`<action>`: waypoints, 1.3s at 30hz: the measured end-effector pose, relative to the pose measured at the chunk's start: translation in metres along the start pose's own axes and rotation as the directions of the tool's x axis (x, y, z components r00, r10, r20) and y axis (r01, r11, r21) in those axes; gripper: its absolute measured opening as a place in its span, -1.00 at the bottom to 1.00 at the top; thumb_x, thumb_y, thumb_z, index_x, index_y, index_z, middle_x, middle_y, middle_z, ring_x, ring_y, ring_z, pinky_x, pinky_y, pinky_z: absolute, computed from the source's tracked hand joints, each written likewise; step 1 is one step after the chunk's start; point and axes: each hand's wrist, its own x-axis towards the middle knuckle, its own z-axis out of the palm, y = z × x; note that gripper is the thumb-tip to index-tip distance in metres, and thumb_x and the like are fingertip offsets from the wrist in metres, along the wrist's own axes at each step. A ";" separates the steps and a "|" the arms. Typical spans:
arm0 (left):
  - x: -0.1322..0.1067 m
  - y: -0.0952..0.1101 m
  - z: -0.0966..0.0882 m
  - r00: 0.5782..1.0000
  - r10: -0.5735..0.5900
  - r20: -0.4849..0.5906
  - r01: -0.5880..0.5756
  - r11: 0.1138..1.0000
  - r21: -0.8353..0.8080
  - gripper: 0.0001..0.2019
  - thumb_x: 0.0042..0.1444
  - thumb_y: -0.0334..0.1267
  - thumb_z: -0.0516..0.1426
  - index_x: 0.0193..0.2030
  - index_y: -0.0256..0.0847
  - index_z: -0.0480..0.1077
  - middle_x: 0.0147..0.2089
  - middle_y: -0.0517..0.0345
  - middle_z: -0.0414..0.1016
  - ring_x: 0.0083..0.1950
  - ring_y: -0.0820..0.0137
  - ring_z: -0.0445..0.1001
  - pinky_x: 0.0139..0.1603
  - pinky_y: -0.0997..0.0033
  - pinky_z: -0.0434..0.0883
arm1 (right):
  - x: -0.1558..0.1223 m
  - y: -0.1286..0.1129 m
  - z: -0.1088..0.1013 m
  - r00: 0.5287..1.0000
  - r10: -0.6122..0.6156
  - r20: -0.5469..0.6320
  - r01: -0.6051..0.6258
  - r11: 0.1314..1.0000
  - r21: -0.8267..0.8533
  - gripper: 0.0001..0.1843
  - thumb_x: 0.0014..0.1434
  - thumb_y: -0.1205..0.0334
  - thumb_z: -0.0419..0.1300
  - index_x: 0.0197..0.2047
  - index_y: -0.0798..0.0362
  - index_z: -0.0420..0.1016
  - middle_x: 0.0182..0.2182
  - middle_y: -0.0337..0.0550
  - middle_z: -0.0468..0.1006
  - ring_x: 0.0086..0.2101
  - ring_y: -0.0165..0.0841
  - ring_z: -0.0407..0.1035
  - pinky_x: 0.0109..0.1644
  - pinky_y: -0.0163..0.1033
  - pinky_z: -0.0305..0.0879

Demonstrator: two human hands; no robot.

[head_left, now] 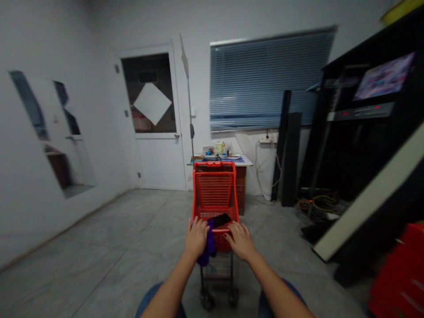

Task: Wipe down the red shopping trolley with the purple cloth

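Note:
A small red shopping cart point(214, 190) stands upright on wheels right in front of me. My left hand point(197, 236) grips its near edge on the left side, fingers bent over the rim. A purple cloth point(208, 248) hangs over the same edge beside that hand, touching it. My right hand point(241, 238) is closed over the near edge on the right. Between the hands, a flat black phone-like object point(221, 220) lies at the near end of the cart. The parts of the rim under my palms are hidden.
Behind the cart is a desk point(247, 161) with small items. A white door point(162, 163) stands at the back left, a mirror point(62, 141) on the left wall. To the right are a dark rack point(351, 123) with a screen, floor cables point(323, 203), a leaning pale panel point(367, 194) and red crates point(402, 269).

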 end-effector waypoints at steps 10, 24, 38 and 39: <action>-0.007 -0.066 -0.003 0.999 0.007 0.042 -0.008 1.000 0.006 -0.61 0.40 -0.19 -0.19 0.02 -0.15 0.44 0.12 0.05 0.52 0.37 0.15 0.23 0.41 -0.17 0.02 | -0.022 -0.052 0.011 1.000 -0.006 -0.002 0.007 0.999 0.040 -0.48 0.38 -0.04 -0.12 0.26 -0.03 0.34 0.22 -0.10 0.40 0.27 -0.23 0.15 0.42 0.01 -0.25; -0.008 -0.008 -0.007 0.977 0.137 0.166 -0.106 0.978 -0.180 -0.62 0.41 -0.13 -0.21 0.02 -0.05 0.41 0.04 0.14 0.55 0.15 0.32 0.44 0.43 -0.14 -0.08 | -0.006 -0.016 -0.005 0.998 -0.039 0.057 0.040 0.999 -0.009 -0.46 0.40 -0.03 -0.15 0.36 -0.11 0.18 0.41 -0.22 -0.02 0.39 -0.31 -0.18 0.42 0.03 -0.18; -0.003 0.019 -0.001 0.986 0.101 0.135 -0.090 0.992 -0.089 -0.65 0.40 -0.16 -0.19 -0.03 -0.08 0.41 -0.03 0.11 0.53 0.08 0.29 0.44 0.41 -0.12 -0.06 | -0.006 -0.002 0.008 1.000 -0.009 0.005 0.009 1.000 0.017 -0.42 0.38 -0.02 -0.11 0.37 0.04 0.17 0.42 -0.08 -0.05 0.39 -0.24 -0.20 0.40 0.00 -0.10; -0.003 0.021 -0.002 0.983 0.119 0.140 -0.105 0.989 -0.103 -0.65 0.40 -0.16 -0.18 -0.01 -0.07 0.40 -0.01 0.12 0.53 0.09 0.30 0.44 0.41 -0.13 -0.07 | -0.007 0.000 0.007 1.000 -0.009 0.003 0.009 1.000 0.016 -0.42 0.38 -0.02 -0.11 0.36 0.04 0.18 0.42 -0.08 -0.04 0.39 -0.25 -0.19 0.41 0.00 -0.10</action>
